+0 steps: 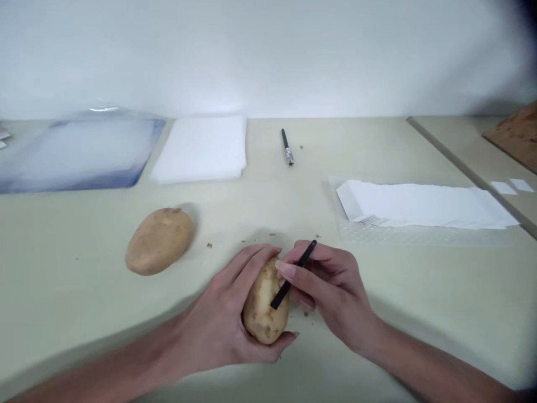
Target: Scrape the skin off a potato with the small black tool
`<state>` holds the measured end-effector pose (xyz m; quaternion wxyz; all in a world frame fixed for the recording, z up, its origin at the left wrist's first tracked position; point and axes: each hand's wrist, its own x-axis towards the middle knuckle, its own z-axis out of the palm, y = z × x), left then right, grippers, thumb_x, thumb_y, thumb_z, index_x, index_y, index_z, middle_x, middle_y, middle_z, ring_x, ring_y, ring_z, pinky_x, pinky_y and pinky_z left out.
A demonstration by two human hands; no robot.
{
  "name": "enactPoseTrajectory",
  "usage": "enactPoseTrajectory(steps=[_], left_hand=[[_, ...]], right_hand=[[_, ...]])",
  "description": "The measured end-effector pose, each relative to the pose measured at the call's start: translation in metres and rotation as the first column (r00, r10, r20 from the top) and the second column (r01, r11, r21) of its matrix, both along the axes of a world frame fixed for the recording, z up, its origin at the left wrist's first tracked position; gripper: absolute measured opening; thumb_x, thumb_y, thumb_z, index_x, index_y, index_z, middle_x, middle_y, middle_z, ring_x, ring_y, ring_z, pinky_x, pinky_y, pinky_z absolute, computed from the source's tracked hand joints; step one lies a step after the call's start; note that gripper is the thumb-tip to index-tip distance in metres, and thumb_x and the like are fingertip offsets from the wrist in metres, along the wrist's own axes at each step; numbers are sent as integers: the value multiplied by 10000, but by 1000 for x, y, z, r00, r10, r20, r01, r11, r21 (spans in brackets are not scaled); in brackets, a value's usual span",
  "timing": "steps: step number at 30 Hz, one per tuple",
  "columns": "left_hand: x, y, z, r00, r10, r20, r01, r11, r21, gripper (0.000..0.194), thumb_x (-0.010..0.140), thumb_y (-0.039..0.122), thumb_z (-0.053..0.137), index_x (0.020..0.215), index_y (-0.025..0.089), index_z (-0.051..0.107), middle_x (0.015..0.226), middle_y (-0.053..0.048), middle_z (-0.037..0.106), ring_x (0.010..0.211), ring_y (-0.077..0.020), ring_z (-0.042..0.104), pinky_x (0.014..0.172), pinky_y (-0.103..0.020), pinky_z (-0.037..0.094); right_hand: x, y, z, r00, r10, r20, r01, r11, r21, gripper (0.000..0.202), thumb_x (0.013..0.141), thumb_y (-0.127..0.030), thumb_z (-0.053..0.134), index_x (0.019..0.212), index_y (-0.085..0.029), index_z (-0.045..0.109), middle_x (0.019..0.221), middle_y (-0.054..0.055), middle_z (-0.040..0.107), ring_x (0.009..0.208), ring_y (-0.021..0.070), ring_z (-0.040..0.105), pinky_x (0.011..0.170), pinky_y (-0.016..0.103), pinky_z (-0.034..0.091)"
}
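Observation:
My left hand (235, 308) is wrapped around a potato (265, 319), its thumb along the near end and its fingers over the far side. Part of the skin on top looks pale and scraped, with brown spots around it. Between the thumb and fingers of my right hand (331, 291) is a slim black stick-like tool (304, 258). The tool's wider flat end touches or hovers just over the potato's upper surface; I cannot tell which. A second whole potato (159, 240) lies on the table to the left, apart from both hands.
Small brown crumbs (209, 245) dot the table around my hands. Farther back are a black pen (287, 146), a stack of white paper (203, 148) and a blue-edged plastic folder (92, 151). White paper slips (419, 204) lie on clear plastic at right, near a brown board (516, 137).

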<state>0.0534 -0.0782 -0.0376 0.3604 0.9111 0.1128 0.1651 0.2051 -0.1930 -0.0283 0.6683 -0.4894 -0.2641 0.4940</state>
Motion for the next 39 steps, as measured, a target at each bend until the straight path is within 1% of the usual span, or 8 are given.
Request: enactPoseTrajectory(steps=[4, 8, 12, 16, 21, 26, 31, 39], left_hand=[[2, 0, 0, 1000, -8, 28, 8, 1000, -5, 945, 661, 345, 872, 1459, 226, 379, 1373, -143, 577, 1250, -311, 619, 1018, -421, 598], [1, 0, -2, 999, -11, 44, 10, 1000, 16, 931, 666, 327, 857, 1460, 220, 383, 1373, -148, 581, 1252, -321, 618, 1025, -425, 593], [0, -1, -4, 998, -10, 67, 8, 999, 40, 930, 669, 328, 842, 1462, 223, 368, 1365, -146, 587, 1254, -323, 619, 1026, -431, 596], [1, -1, -3, 998, -6, 63, 3, 999, 47, 935, 667, 315, 840, 1460, 216, 356, 1361, -158, 588, 1246, -323, 628, 1011, -435, 607], [1, -1, -3, 998, 11, 64, -15, 997, 74, 926, 666, 311, 834, 1462, 193, 375, 1357, -165, 595, 1240, -324, 634, 1001, -429, 613], [-1, -2, -5, 996, 16, 87, -25, 993, 111, 918, 683, 330, 819, 1473, 194, 370, 1360, -160, 602, 1238, -317, 640, 1002, -418, 615], [-1, -1, -6, 995, 13, 100, -24, 993, 112, 910, 693, 332, 818, 1475, 176, 378, 1355, -155, 606, 1233, -286, 640, 1017, -377, 608], [-2, -1, -7, 996, 13, 92, -23, 993, 112, 907, 696, 332, 819, 1474, 160, 386, 1360, -150, 604, 1250, -273, 627, 1045, -356, 591]], right_hand=[[0, 0, -2, 999, -8, 41, 8, 1000, -3, 195, 901, -301, 772, 801, -164, 678, 592, -44, 485, 505, 77, 400, 463, 215, 328], [0, 1, -3, 999, -2, 32, 2, 1000, -8, 230, 905, -329, 770, 785, -160, 670, 598, -41, 478, 518, 79, 400, 471, 219, 322], [-1, 2, -2, 1000, -6, -22, 6, 1000, 5, 223, 897, -305, 778, 774, -156, 667, 590, -49, 463, 507, 66, 390, 468, 205, 310], [-3, 3, 1, 997, -12, -78, 12, 1000, -6, 216, 877, -294, 796, 771, -151, 674, 600, -47, 477, 503, 59, 384, 462, 197, 305], [-3, 5, 1, 992, -13, -123, 12, 1000, -13, 200, 858, -256, 811, 759, -145, 679, 596, -47, 478, 502, 50, 372, 462, 189, 295], [-2, 5, 1, 991, 8, -132, -10, 1000, -13, 210, 886, -267, 785, 757, -141, 678, 603, -45, 457, 508, 50, 366, 461, 189, 285], [-2, 5, 3, 985, 8, -172, -12, 1000, -21, 206, 857, -249, 816, 744, -137, 684, 609, -43, 462, 504, 40, 357, 455, 179, 270], [-2, 7, 4, 979, 20, -203, -28, 999, -37, 222, 846, -255, 829, 731, -136, 681, 595, -47, 442, 493, 32, 344, 448, 174, 251]])
